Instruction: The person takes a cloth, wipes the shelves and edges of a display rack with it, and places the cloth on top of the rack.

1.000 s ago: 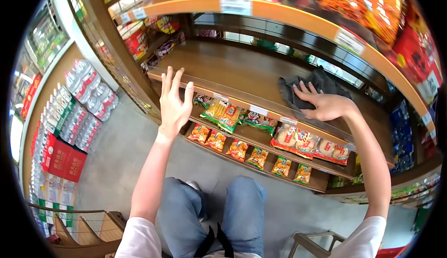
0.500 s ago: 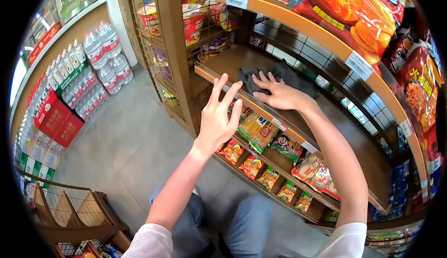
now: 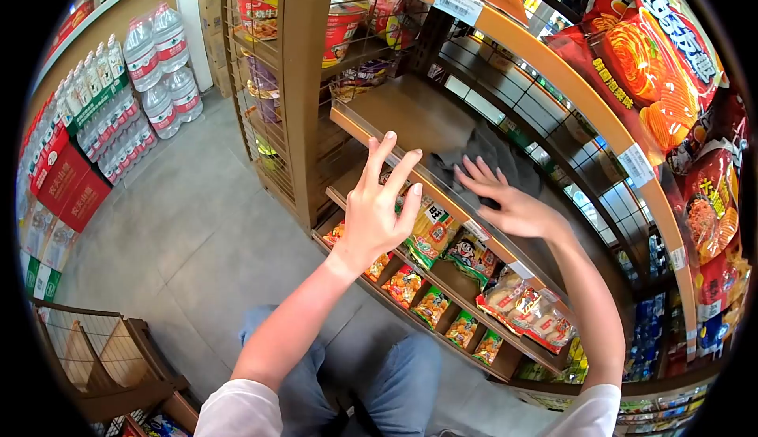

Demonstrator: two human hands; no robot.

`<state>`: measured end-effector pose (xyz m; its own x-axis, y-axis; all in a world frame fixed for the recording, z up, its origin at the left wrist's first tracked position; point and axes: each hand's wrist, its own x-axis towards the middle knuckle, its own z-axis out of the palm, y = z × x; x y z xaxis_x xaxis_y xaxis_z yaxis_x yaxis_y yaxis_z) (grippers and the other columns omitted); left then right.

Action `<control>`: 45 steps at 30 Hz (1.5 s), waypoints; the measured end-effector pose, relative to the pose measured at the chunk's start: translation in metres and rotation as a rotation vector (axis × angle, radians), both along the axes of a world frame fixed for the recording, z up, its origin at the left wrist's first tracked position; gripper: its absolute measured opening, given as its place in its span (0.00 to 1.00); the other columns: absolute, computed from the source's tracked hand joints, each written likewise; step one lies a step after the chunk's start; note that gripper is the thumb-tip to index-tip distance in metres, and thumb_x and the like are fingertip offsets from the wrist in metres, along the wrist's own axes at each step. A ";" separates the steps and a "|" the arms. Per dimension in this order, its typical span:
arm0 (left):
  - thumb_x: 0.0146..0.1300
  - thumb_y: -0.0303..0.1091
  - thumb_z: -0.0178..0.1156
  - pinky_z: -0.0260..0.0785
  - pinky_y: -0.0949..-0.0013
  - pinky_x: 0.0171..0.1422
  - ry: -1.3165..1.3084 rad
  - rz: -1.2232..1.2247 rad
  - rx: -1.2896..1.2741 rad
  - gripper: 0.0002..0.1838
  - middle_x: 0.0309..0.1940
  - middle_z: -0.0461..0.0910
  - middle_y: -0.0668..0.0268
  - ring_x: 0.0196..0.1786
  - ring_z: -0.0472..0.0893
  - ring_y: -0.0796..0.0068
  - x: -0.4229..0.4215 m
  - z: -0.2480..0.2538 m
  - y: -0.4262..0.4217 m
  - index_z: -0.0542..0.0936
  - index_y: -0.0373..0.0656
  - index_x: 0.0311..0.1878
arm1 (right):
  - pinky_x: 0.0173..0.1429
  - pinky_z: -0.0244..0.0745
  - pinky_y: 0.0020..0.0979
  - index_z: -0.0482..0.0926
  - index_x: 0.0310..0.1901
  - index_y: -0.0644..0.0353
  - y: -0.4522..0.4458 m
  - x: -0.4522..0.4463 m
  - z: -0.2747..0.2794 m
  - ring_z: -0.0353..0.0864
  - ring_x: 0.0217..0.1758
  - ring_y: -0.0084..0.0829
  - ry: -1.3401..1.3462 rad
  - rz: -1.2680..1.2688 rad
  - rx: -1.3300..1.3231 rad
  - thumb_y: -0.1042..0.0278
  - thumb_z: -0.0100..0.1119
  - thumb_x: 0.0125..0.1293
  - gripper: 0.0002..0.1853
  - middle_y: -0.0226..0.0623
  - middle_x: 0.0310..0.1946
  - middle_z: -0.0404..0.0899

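A dark grey cloth (image 3: 505,161) lies crumpled on the brown shelf board (image 3: 410,109). My right hand (image 3: 509,204) rests on its near part, palm down with the fingers spread. Close to the shelf's orange front edge (image 3: 355,123), my left hand (image 3: 379,212) is raised with its fingers apart and nothing in it. Whether its fingertips touch the edge strip cannot be made out. Below, snack packets (image 3: 432,232) and packs of round crackers (image 3: 525,311) sit on a lower shelf.
Large noodle bags (image 3: 655,66) hang over the upper shelf at the right. Cup noodles (image 3: 343,26) stand behind a wire side panel. Bottled water (image 3: 162,66) is stacked at the left on the grey floor (image 3: 189,224). A wooden rack (image 3: 95,358) stands at the lower left.
The right hand and cloth first moved left along the shelf, then slightly back to the right. The left hand stays raised near the shelf edge. The camera view has turned.
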<state>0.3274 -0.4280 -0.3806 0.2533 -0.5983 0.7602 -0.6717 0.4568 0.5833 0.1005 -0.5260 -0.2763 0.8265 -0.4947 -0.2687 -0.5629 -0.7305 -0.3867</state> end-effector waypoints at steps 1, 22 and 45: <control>0.69 0.32 0.59 0.75 0.48 0.67 0.000 -0.002 0.003 0.21 0.74 0.64 0.48 0.75 0.65 0.35 -0.001 -0.001 -0.001 0.79 0.48 0.65 | 0.86 0.25 0.52 0.51 0.82 0.45 -0.005 0.013 -0.002 0.28 0.87 0.45 0.002 -0.004 -0.032 0.61 0.50 0.76 0.35 0.45 0.84 0.36; 0.75 0.43 0.56 0.52 0.49 0.81 0.109 -0.058 0.136 0.32 0.79 0.53 0.42 0.78 0.56 0.43 0.016 0.005 0.024 0.64 0.34 0.74 | 0.60 0.72 0.34 0.83 0.52 0.71 -0.125 0.165 -0.019 0.81 0.48 0.32 -0.849 -0.608 0.040 0.48 0.51 0.79 0.28 0.47 0.45 0.86; 0.77 0.47 0.53 0.61 0.48 0.76 0.277 -0.174 0.314 0.31 0.74 0.50 0.45 0.73 0.66 0.42 0.009 0.008 0.020 0.63 0.42 0.77 | 0.58 0.81 0.37 0.91 0.40 0.58 -0.054 0.247 0.013 0.89 0.49 0.40 -0.254 -0.368 -0.175 0.56 0.79 0.50 0.18 0.49 0.42 0.89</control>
<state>0.3363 -0.4082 -0.3725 0.2969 -0.8407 0.4528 -0.3993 0.3214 0.8586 0.3478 -0.5796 -0.2636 0.6167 -0.7865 0.0324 -0.7000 -0.5667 -0.4346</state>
